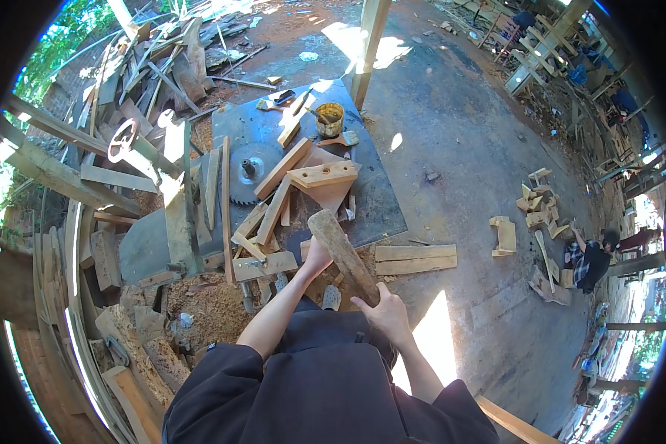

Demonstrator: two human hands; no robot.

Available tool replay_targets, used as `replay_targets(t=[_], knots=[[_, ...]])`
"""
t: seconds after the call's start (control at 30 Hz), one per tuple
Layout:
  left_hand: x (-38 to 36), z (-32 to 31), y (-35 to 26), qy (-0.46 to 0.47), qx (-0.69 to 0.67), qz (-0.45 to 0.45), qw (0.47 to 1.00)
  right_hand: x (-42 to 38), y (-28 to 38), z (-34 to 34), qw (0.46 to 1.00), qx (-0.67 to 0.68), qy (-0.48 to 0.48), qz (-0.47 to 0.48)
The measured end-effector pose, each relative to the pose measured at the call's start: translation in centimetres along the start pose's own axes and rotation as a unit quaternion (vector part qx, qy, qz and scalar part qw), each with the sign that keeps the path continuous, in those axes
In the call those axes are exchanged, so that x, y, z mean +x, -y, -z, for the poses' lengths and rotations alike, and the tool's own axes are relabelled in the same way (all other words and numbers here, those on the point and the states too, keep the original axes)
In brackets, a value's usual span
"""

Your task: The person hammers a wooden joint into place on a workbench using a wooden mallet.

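A thick, rough wooden stick (343, 255) slants across the middle of the view. My right hand (387, 314) is closed around its lower end, and the other end points up toward the table. My left hand (317, 256) is at the table's near edge, beside the upper end of the stick. That stick partly covers its fingers, and I cannot tell what they hold. Just beyond lie a light wooden piece with several round holes (323, 175) and some loose wooden strips (274, 211). A pale board with a metal screw (265, 266) sits at the near edge, left of my left hand.
The blue-grey saw table (381, 200) carries a circular saw blade (253, 172), a glue-stained pot (329, 120) and a brush (342, 139). A handwheel (123, 140) rises at left. Planks (416, 259) lie right of the table. Another person (590, 259) sits at far right.
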State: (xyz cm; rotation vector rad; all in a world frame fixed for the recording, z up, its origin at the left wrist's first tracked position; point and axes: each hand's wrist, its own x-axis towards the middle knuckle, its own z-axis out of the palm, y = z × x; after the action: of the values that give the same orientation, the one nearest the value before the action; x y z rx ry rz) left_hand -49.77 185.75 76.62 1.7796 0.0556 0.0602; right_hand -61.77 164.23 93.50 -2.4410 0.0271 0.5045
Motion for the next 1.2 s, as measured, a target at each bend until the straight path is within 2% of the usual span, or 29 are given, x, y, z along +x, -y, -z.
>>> replay_targets(t=[0.07,0.13,0.17,0.2,0.27,0.4,0.47,0.57,0.6,0.7,0.83,0.9,0.93,0.97,1.03,1.1,1.17,1.2], knots=[[0.0,0.1,-0.7,0.002,0.009,-0.026,1.0,0.3,-0.6,-0.1,0.999,0.053,-0.012,0.002],[-0.4,0.0,-2.3,0.049,-0.103,0.019,0.993,0.1,-0.2,-0.1,0.993,0.104,-0.047,0.009],[0.0,-0.5,-1.8,0.048,-0.103,0.019,0.993,0.0,0.1,-0.1,0.985,0.155,-0.079,0.018],[0.4,-1.2,-1.0,0.013,-0.07,-0.003,0.997,0.0,0.5,0.1,0.985,0.155,-0.077,0.017],[0.5,-1.9,-0.5,-0.028,-0.027,-0.022,0.999,-0.2,1.2,0.7,0.966,0.178,-0.18,0.059],[0.7,-2.4,-1.4,-0.015,-0.015,-0.018,1.0,0.0,0.8,0.6,0.957,0.217,-0.188,0.039],[0.4,-3.2,-2.1,-0.023,-0.097,-0.07,0.993,0.5,-1.2,-0.1,0.989,0.103,-0.104,-0.004],[0.1,-4.1,-2.6,-0.05,-0.065,-0.103,0.991,0.6,-2.1,0.3,0.991,0.067,-0.113,-0.013],[0.5,-3.4,-2.1,-0.024,-0.022,-0.07,0.997,0.9,-1.9,1.0,0.991,0.065,-0.115,-0.009],[0.6,-2.9,-2.9,-0.025,0.015,-0.016,0.999,-0.2,-1.1,2.0,0.966,0.188,-0.174,-0.017],[0.8,-2.9,-2.8,-0.023,0.047,-0.009,0.999,-0.2,-2.1,-0.1,0.94,0.266,-0.212,-0.017],[0.6,-3.3,-3.3,-0.036,-0.004,-0.047,0.998,-0.1,-3.0,-1.2,0.963,0.202,-0.181,0.003],[0.6,-3.5,-3.6,-0.052,-0.055,-0.084,0.994,0.1,-3.9,-0.9,0.984,0.14,-0.108,-0.009],[0.6,-3.6,-3.0,-0.056,-0.055,-0.085,0.993,0.3,-4.1,-0.4,0.984,0.139,-0.107,-0.006],[0.5,-3.7,-1.1,-0.004,0.003,-0.051,0.999,0.1,-3.8,0.3,0.992,0.077,-0.097,0.001],[0.3,-3.7,-1.5,-0.001,-0.021,-0.034,0.999,-0.5,-2.4,0.6,0.987,0.107,-0.119,0.006],[0.9,-4.1,-1.5,-0.026,-0.016,-0.056,0.998,-0.7,-0.8,1.4,0.968,0.206,-0.142,-0.017],[0.8,-4.0,-1.8,-0.025,-0.016,-0.056,0.998,-0.5,-1.2,0.7,0.968,0.206,-0.142,-0.017]])
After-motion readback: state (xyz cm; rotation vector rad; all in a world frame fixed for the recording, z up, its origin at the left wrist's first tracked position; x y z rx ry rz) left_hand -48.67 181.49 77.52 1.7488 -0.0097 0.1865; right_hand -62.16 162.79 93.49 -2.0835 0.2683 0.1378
